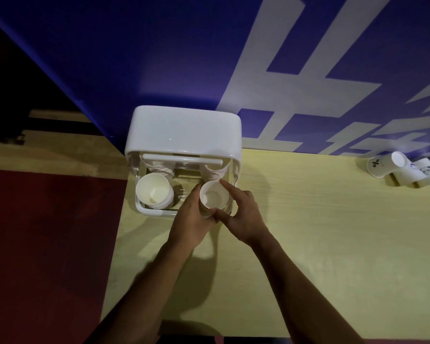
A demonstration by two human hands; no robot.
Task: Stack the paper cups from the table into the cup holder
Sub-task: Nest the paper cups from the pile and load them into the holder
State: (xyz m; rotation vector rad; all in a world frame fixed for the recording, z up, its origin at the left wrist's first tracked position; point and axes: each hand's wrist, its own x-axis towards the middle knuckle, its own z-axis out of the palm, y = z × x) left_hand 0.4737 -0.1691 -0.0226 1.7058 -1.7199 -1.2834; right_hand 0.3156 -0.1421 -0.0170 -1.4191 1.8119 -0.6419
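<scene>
**Seating a cup on the right-hand stack of the holder**

The table (308,232) is pale wood and runs along a blue wall (159,58) with white lettering. At its left end, against the wall, stands the holder (184,130), a white box with a clear open front in which two stacks of cups show. The left stack (153,191) sits free, mouth towards me. The right stack is mostly hidden behind my hands; only its ribbed rims show above them.

My two forearms come up from the lower edge and meet at the holder's right bay. My left hand (191,219) cups the near left side of the cup (214,198), fingers curled around its wall. My right hand (243,219) takes the other side, forefinger laid along the far rim and thumb at the near rim. Both hands are thus closed narrowly on this one cup, which is held mouth-up at the front of the right stack. Whether it is already nested I cannot tell.

Far right, by the wall, the loose cups (385,163) lie tipped on their sides, touching, well apart from the holder.

Judgement: the step in hand is the seating of one cup. The next move calls for a straight push along the stack's axis, rims square, then release and a long reach right for the loose cups.
</scene>
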